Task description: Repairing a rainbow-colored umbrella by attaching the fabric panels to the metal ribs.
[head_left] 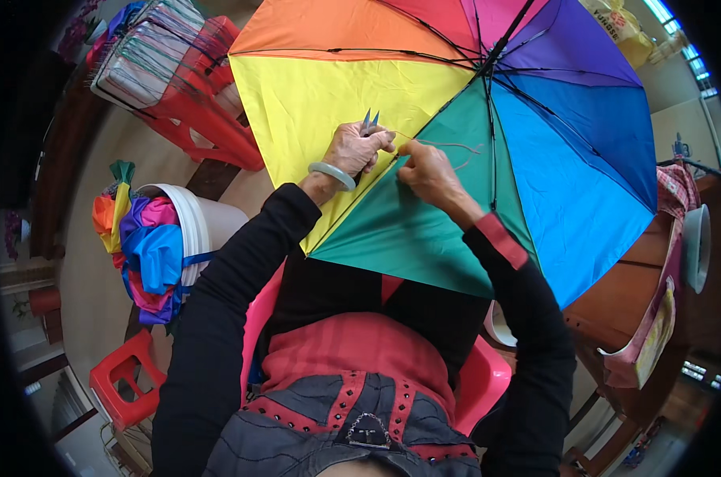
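Umbrella (456, 119) is the big thing here, a rainbow one, opened out and lying on its side across the person's lap so you're looking at the inside, ribs and all. It fills everything from about 11 o'clock round to 3 o'clock, with the yellow panel at 11, orange and pink along the top, purple and blue off at 2, and the green panel dead centre.

Left hand (356, 149) sits just above centre, right on the seam where yellow meets green. It's curled closed around a little pair of snips (369, 122), blades poking up toward 12. There's a pale bangle (332, 175) on that wrist.

Right hand (428, 171) is just beside the left one, at its 3 o'clock, nearly touching. Fingers are pinched shut on the rib at the edge of the green panel, and a thin thread (456, 147) trails off from the fingertips toward 3 o'clock. Can't tell if the thread is actually pinched too, it's too fine.

Other stuff: a white bucket (205, 226) at 9 o'clock stuffed with folded rainbow fabric (149, 254), a red stool (126, 381) at 8 o'clock, and a red rack (209, 111) holding stacked bundles at 11. Person's sitting on a pink chair (476, 378).
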A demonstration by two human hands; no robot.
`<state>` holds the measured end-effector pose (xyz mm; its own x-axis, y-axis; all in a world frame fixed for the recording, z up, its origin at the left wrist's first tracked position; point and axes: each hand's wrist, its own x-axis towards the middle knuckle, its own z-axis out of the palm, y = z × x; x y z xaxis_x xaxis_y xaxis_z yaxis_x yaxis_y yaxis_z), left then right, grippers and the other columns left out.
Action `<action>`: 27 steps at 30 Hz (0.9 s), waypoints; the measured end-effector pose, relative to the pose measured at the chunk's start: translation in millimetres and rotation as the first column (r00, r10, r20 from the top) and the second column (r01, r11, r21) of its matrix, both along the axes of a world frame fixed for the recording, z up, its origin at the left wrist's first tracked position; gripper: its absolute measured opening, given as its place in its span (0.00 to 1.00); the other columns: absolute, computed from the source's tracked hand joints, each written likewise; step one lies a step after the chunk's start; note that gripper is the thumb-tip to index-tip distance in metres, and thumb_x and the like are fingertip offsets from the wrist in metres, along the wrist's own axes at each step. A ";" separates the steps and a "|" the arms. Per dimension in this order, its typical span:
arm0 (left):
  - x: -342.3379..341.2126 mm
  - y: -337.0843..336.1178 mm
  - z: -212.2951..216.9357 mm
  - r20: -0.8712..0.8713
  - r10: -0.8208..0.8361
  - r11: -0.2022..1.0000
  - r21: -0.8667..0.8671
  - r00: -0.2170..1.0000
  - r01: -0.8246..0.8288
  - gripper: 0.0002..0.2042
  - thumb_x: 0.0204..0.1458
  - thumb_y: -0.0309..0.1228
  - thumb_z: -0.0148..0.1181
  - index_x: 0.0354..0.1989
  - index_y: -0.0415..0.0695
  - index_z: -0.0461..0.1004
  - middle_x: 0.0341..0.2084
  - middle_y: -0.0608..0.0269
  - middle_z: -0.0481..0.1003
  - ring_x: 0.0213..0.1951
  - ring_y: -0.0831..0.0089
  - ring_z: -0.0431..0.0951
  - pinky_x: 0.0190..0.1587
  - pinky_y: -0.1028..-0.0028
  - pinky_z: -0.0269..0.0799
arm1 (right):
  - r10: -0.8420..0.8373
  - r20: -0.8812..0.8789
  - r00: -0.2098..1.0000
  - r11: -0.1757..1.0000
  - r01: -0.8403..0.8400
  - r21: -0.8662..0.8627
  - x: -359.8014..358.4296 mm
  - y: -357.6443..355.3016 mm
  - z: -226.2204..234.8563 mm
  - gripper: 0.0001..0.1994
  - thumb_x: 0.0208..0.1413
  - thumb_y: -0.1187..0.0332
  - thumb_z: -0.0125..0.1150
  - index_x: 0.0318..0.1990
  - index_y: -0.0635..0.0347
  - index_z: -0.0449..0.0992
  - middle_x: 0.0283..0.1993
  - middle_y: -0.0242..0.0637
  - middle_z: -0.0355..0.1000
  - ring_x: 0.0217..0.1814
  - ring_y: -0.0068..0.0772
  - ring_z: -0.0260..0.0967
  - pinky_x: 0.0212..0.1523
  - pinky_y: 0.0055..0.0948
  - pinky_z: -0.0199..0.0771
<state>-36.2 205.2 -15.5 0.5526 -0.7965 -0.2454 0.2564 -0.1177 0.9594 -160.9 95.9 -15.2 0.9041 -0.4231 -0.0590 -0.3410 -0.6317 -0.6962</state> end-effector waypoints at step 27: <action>14.2 -0.5 -24.8 0.402 -0.292 0.956 0.144 0.868 0.255 0.08 0.48 0.31 0.53 0.25 0.39 0.71 0.16 0.71 0.68 0.19 0.84 0.64 0.21 0.81 0.61 | -0.362 0.739 0.568 0.844 -0.136 0.519 -212.1 -140.6 188.3 0.14 0.58 0.70 0.46 0.49 0.68 0.66 0.37 0.40 0.68 0.39 0.29 0.68 0.40 0.26 0.73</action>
<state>-22.1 204.7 -40.3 0.3810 -0.9174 -0.1148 -0.2162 -0.2091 0.9537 -373.0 -44.7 173.1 0.6195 -0.6614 0.4228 0.4570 -0.1341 -0.8793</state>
